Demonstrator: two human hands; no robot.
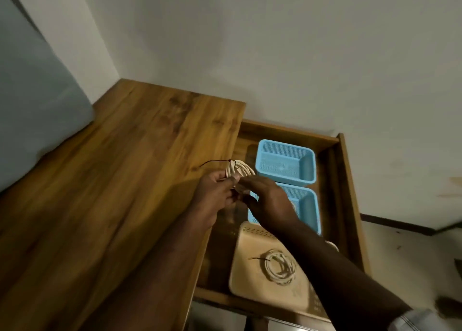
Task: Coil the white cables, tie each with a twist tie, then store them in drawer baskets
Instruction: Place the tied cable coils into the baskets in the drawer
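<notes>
Both hands, left hand [217, 190] and right hand [268, 200], pinch the coiled cable [238, 170]; light, springy, best held across its bundled loops by the twist tie [215, 162].

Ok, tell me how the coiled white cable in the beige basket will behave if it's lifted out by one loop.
The coiled cable looks floppy: its loops lie loose and uneven, so they would probably sag. The dark twist tie binds only one side, so the coil likely stays together but changes shape. It looks thin and probably light, and lying flat in the beige basket it seems unlikely to roll.
</notes>
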